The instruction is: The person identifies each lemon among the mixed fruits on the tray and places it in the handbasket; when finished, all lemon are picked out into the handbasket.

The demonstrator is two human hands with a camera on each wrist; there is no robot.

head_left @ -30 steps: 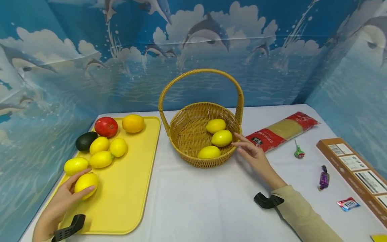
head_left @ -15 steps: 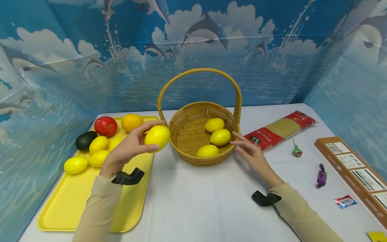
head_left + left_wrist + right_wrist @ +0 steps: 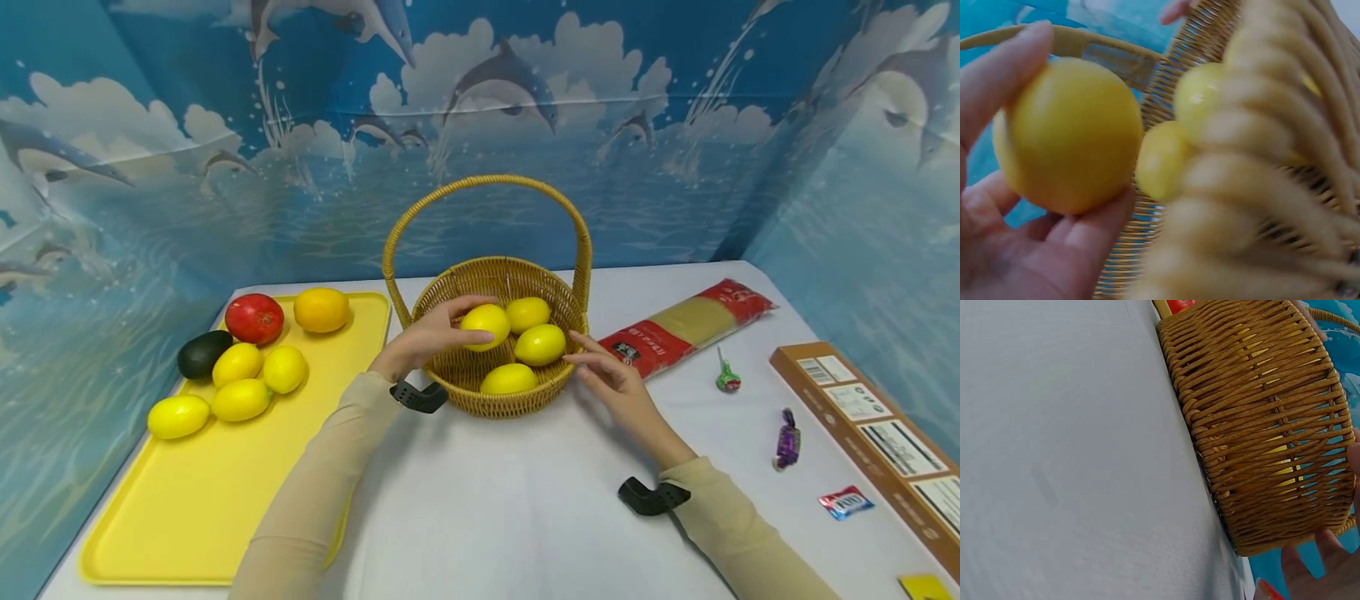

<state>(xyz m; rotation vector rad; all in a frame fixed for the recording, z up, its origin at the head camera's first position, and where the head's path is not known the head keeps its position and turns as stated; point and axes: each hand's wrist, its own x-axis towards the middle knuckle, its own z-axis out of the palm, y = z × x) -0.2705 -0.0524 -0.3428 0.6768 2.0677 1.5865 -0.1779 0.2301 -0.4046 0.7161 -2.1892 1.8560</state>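
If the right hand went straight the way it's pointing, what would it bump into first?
Most likely the rim of the wicker basket. The right hand is right up against or very near it; touching is hard to tell. Just past the rim lies a lemon.

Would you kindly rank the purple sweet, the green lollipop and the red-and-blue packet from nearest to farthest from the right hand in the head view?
1. Green lollipop: right of the right hand.
2. Purple sweet: lower right, beyond the lollipop.
3. Red-and-blue packet: lowest and farthest right of the three.
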